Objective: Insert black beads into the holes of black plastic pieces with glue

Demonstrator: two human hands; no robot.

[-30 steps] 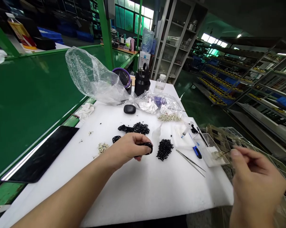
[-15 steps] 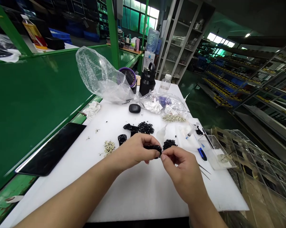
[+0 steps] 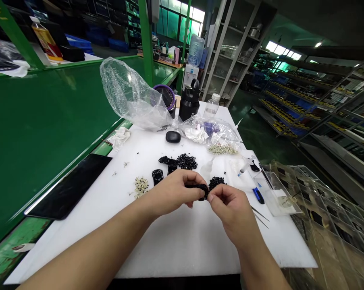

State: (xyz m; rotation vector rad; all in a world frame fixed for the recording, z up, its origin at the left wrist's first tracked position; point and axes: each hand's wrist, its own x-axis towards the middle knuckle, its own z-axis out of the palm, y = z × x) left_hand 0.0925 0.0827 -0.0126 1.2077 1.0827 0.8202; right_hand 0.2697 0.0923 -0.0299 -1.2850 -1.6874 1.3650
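My left hand [image 3: 177, 191] is closed around a small glossy black piece [image 3: 203, 189], its thumb pressed on the near side. At the piece's right end, my right hand [image 3: 230, 205] pinches thumb and forefinger together; whatever lies between those fingertips is too small to make out. Behind the hands lie a pile of small black bits [image 3: 187, 161] and a second black pile [image 3: 217, 182]. Similar black pieces rest nearby, one a curved black piece [image 3: 157, 176] left of my left hand. A heap of pale bits [image 3: 141, 186] sits farther left.
Tweezers [image 3: 260, 216], a blue-and-black tool [image 3: 258, 195] and a clear tray [image 3: 278, 201] lie right. A dark tablet [image 3: 69, 187] is at left. Farther back stand a black bottle [image 3: 189, 104], clear plastic bags [image 3: 133, 96] and a black oval case [image 3: 173, 137].
The whole view has shifted slightly. Both hands keep their holds at the black piece, with only slight finger movement.
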